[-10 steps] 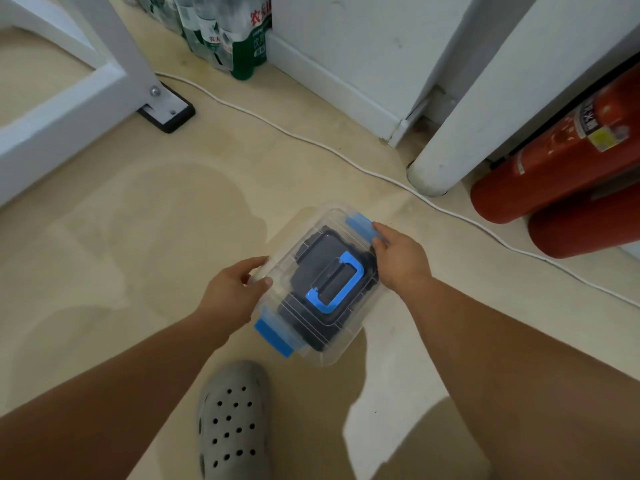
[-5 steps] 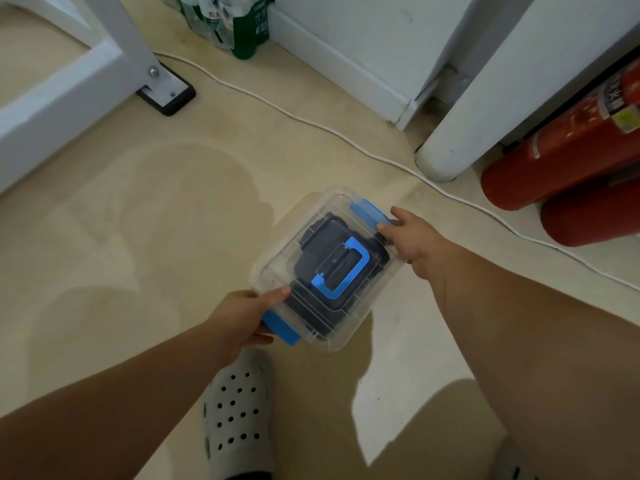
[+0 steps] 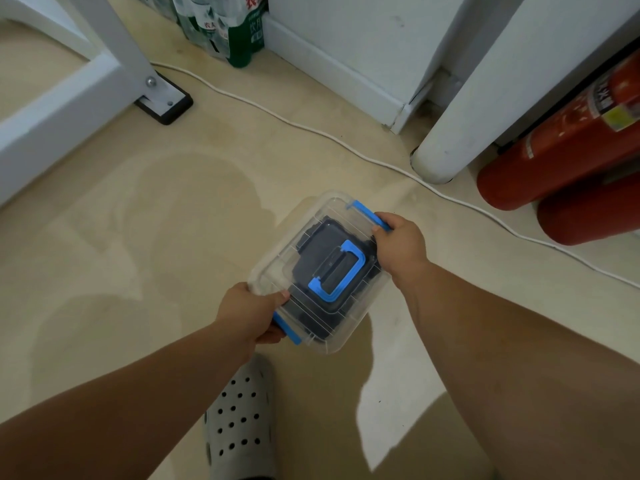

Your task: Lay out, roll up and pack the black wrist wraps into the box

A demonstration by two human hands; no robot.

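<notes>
Nearest me, a grey clog stands on the floor. Just past it my left hand grips the near end of the clear box, thumb on the lid, fingers curled round by a blue latch. The box is held between both hands, lid on, blue handle flat on top. The black wrist wraps show through the lid, inside. My right hand grips the far end at the other latch. Beyond, a white cable crosses the floor, red fire extinguishers lie at right, and bottles stand by the wall.
</notes>
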